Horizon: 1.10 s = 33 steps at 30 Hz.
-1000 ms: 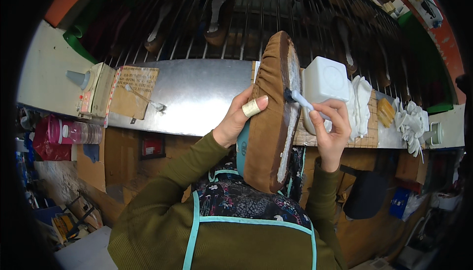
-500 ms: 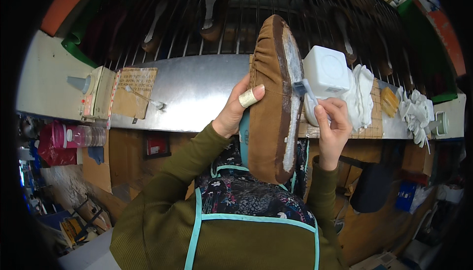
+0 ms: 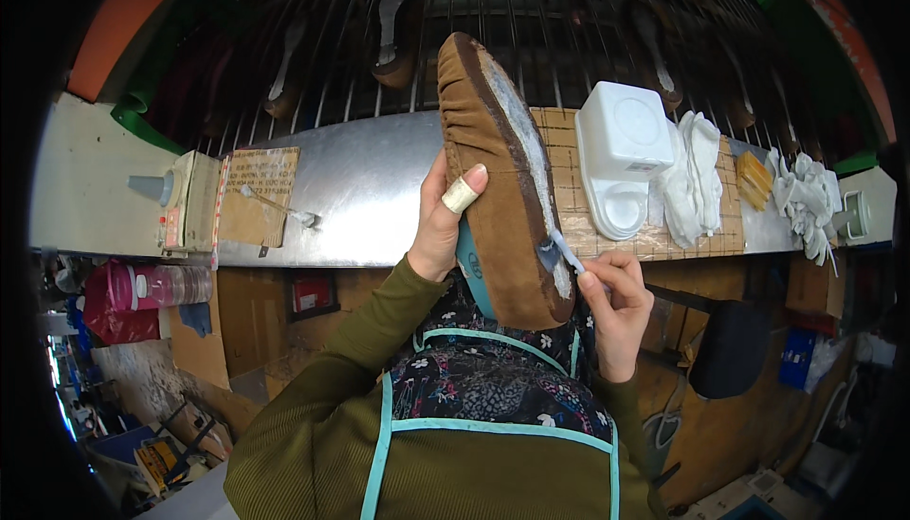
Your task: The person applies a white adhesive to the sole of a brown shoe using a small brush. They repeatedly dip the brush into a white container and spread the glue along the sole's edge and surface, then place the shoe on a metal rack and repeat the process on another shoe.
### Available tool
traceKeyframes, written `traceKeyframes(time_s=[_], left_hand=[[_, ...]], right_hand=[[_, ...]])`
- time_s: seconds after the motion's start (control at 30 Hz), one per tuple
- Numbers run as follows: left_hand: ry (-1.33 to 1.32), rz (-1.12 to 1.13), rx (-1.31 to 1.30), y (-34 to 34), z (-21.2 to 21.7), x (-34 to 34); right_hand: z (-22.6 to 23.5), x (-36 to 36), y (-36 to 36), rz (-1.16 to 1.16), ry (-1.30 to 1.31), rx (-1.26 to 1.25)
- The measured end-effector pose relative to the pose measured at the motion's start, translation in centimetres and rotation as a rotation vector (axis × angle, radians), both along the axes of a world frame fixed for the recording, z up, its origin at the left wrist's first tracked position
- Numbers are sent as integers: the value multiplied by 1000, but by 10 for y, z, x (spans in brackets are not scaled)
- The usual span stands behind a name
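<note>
My left hand (image 3: 442,221), its thumb wrapped in pale tape, grips a brown suede shoe upper (image 3: 498,179) on a teal last (image 3: 471,269). The shoe stands toe up, tilted a little left, its underside turned to the right. A whitish coated strip (image 3: 519,127) runs along that underside. Pinched in my right hand (image 3: 616,302) is a small brush (image 3: 566,251) with a pale handle. Its dark bristles touch the strip near the heel end. A white plastic container (image 3: 621,155) with a round well stands on the bench to the right of the shoe.
White gloves (image 3: 692,179) and a yellow block (image 3: 754,182) lie right of the container. On the left of the metal bench (image 3: 355,188) are a cardboard piece (image 3: 256,193) and a stick with a whitish tip (image 3: 301,218). Beyond, several shoes (image 3: 393,32) rest on a rod rack.
The brush has moved down the strip from its middle to near the heel, my right hand with it. The shoe has shifted left and its toe now leans left.
</note>
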<state>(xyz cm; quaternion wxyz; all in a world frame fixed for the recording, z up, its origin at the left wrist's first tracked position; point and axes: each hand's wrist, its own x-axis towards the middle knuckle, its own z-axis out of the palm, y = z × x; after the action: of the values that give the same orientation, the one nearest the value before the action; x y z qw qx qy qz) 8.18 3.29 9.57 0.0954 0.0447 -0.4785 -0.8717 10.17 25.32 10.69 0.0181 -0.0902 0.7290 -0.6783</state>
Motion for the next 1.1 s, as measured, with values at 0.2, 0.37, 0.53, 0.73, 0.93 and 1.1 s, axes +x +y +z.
traceKeyframes(time_s=[0.2, 0.37, 0.53, 0.73, 0.93, 1.1], left_hand=[[9, -17, 0, -1, 7, 2], [32, -39, -44, -4, 14, 2], [23, -55, -32, -6, 20, 1], [1, -20, -67, -7, 18, -6], [-31, -35, 3, -10, 10, -14], [-40, -40, -10, -8, 2, -21]], right_hand=[[-3, -30, -19, -51, 198, 75], [5, -52, -28, -78, 406, 134], [7, -55, -20, 33, 416, 148], [2, -35, 3, 134, 258, 119], [1, -6, 32, 162, 65, 69], [2, 8, 33, 72, 67, 48]])
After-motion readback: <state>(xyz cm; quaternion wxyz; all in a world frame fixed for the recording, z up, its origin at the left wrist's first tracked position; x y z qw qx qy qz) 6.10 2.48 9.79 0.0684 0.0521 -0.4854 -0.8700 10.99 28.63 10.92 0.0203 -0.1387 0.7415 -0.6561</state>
